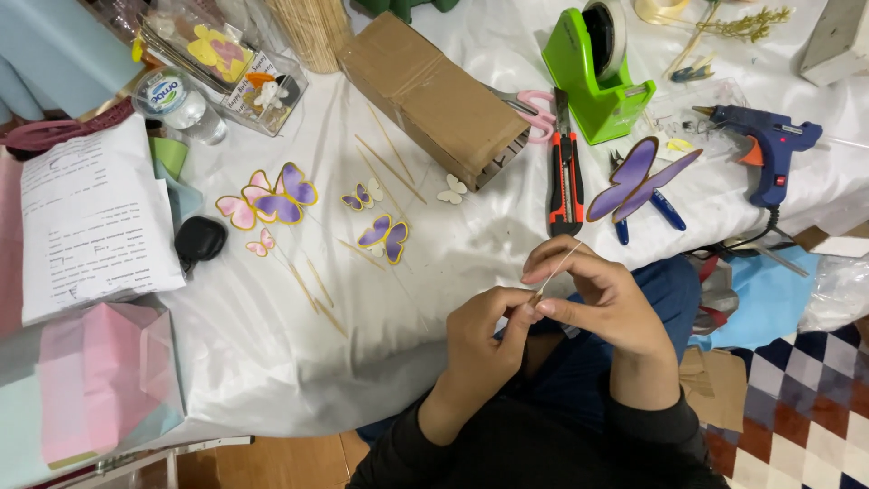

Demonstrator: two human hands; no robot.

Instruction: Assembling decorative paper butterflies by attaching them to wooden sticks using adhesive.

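Both hands meet at the near edge of the counter (272,353), over the person's lap, sharing one thin wooden stick (554,269). The left hand (484,340) pinches the stick's lower end between thumb and forefinger, and the right hand (597,299) curls round it just above, fingertips pressed together on the shaft, so the two hands touch. The stick's long axis slants up and to the right, away from the person, its free tip pointing toward the cutter (565,172) and the big purple butterfly (636,178) on the far side; more sticks (391,163) and small butterflies (384,237) lie well apart to the left.
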